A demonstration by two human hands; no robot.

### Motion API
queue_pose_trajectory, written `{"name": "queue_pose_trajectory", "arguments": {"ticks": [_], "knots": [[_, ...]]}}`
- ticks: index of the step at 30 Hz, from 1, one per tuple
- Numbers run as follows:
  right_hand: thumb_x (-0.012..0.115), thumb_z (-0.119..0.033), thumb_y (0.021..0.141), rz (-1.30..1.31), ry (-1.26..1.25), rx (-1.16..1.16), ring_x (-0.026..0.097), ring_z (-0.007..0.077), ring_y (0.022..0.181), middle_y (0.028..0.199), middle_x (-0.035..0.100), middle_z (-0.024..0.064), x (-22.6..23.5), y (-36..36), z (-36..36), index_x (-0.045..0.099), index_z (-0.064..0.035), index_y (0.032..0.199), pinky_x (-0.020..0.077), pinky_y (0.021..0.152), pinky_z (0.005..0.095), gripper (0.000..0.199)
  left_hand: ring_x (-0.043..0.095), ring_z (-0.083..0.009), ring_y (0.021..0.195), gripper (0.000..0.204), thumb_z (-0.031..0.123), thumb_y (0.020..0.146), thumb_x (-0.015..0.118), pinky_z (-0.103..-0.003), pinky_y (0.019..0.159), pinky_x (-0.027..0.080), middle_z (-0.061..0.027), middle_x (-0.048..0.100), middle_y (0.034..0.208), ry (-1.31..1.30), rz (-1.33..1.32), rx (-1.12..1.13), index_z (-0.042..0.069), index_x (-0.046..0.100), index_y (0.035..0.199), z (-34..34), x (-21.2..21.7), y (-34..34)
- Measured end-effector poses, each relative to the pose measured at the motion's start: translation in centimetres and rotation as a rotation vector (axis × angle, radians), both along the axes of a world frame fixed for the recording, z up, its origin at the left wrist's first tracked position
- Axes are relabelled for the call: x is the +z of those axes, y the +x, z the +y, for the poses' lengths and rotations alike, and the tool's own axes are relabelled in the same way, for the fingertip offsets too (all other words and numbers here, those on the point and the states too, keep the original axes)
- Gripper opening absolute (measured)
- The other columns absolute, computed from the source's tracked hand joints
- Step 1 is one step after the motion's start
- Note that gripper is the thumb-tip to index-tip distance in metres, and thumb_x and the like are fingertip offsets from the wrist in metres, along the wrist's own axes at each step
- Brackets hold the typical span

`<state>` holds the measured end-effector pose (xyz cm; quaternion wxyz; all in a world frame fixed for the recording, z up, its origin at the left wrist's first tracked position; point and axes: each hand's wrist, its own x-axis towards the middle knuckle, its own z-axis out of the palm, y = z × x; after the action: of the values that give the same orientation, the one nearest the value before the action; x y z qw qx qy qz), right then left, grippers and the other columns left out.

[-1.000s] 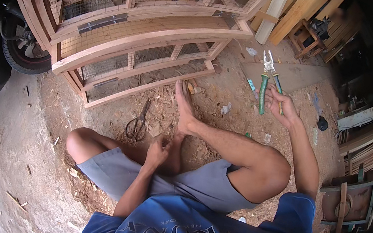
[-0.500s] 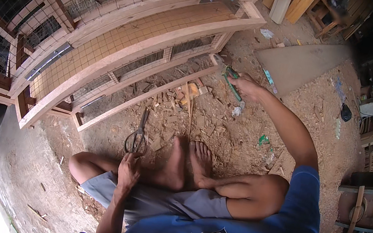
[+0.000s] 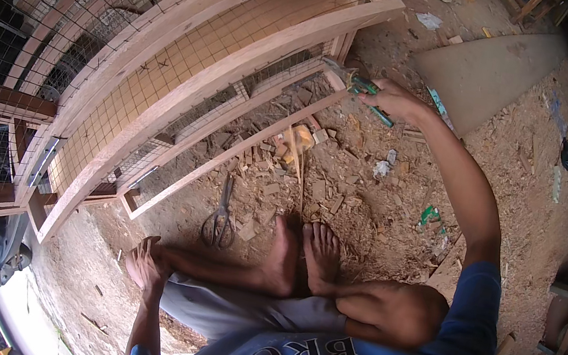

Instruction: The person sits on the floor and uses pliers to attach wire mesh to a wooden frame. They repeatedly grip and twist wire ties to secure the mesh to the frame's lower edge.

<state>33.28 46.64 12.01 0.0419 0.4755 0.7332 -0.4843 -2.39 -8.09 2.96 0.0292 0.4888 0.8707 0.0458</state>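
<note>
Pliers in the right hand, at the cage's low rail
The right hand grips green-handled pliers at the far end of the low rail of the wooden mesh cage; whether they touch it I cannot tell, while the left hand lies loose over the bent left leg, near scissors on the littered floor

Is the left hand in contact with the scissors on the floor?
Apart. The head view shows it plainly: floor is visible between the left hand and the scissors.
</note>
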Motion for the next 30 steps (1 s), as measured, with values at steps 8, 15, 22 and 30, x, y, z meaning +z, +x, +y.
{"name": "queue_pose_trajectory", "arguments": {"ticks": [8,15,22,30], "knots": [[0.064,-0.031,0.099,0.105,-0.058,-0.112,0.059,0.0178,0.096,0.104,0.063,0.006,0.0,-0.1,-1.6,0.057,-0.005,0.13,0.0466,0.087,0.0396,0.041,0.061,-0.0356,0.097,0.021,0.018,0.089,0.055,-0.046,0.09,0.045,-0.0148,0.067,0.098,-0.032,0.027,0.01,0.005,0.066,0.102,0.9,0.6,0.7],[0.061,-0.031,0.101,0.273,-0.369,-0.148,0.059,0.0176,0.102,0.105,0.061,0.0017,-1.2,-1.0,-2.6,0.058,-0.0106,0.121,0.0453,0.088,0.0417,0.029,0.062,-0.0349,0.095,0.018,0.016,0.088,0.055,-0.045,0.091,0.045,-0.014,0.069,0.094,-0.006,-0.021,0.016,0.005,0.067,0.096,-0.1,-1.8,-0.2],[0.059,-0.03,0.102,0.294,-0.433,-0.222,0.063,0.0199,0.104,0.107,0.062,0.0037,-1.4,-1.8,-3.4,0.055,-0.0109,0.125,0.049,0.084,0.0414,0.03,0.062,-0.0355,0.096,0.019,0.018,0.089,0.054,-0.044,0.091,0.045,-0.0144,0.07,0.095,-0.027,-0.026,0.043,0.007,0.068,0.096,-0.2,-1.9,-0.3],[0.058,-0.029,0.103,0.34,-0.507,-0.241,0.063,0.0227,0.11,0.112,0.062,0.0065,-1.7,-1.5,-3.0,0.053,-0.0103,0.128,0.0509,0.088,0.0442,0.032,0.061,-0.0362,0.095,0.02,0.019,0.088,0.054,-0.045,0.091,0.045,-0.0151,0.069,0.094,-0.048,-0.048,0.034,0.006,0.068,0.094,0.4,-1.3,-0.2]]}}
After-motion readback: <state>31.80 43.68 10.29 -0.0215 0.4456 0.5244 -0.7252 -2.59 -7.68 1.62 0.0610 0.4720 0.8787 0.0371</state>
